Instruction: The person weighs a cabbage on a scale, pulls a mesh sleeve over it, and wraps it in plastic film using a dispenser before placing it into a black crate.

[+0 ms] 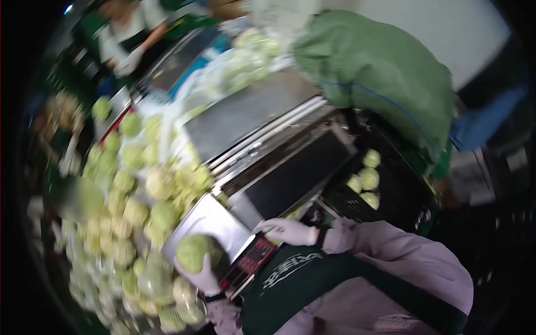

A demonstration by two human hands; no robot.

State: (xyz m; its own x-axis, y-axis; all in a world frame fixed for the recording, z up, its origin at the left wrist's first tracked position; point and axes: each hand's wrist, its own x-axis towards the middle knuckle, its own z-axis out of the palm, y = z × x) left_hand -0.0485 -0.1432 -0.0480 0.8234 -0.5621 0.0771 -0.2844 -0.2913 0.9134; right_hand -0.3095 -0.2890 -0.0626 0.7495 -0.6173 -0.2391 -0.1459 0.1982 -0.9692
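Observation:
My left hand, in a pale glove, holds a green cabbage from below and the side, over the white weighing tray of a scale. The scale's red-framed keypad panel faces me. My right hand, also gloved, is beside the panel near the tray's right corner. Its fingers point left and lie close together; whether they hold anything is too blurred to tell. A dark flat plate of a wrapping machine is beyond my right hand.
Many cabbages, some wrapped, are heaped at the left. A black crate with several cabbages is at the right, below a big green sack. A co-worker stands at the upper left. A metal plate lies ahead.

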